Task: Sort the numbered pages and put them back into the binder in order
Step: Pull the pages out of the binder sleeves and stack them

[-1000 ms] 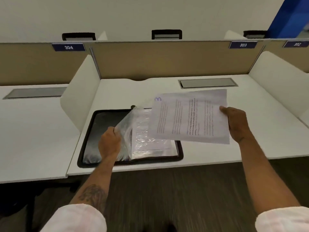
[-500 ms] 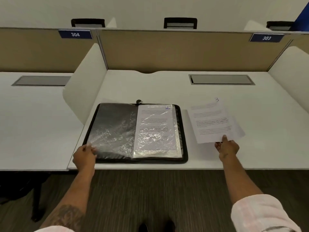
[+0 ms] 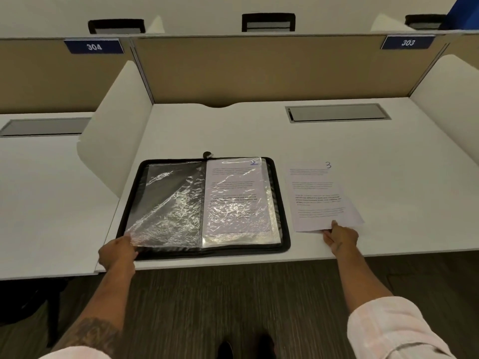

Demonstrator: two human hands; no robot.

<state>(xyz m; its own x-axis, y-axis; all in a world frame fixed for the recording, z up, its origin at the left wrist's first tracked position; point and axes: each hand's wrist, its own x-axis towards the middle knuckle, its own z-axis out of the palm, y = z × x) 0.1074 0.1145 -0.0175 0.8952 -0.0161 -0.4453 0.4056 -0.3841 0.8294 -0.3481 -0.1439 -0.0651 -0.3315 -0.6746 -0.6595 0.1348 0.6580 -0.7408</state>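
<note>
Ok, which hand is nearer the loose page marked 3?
Right. The right hand holds page 3 at its near edge; the left hand grips the binder's near-left corner.

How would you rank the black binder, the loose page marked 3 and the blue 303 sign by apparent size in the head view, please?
1. Open black zip binder.
2. White printed page marked 3.
3. Blue rectangular 303 sign, though it sits farther away.

Study hall: numbered desk signs, partitioned white carrels.
</note>
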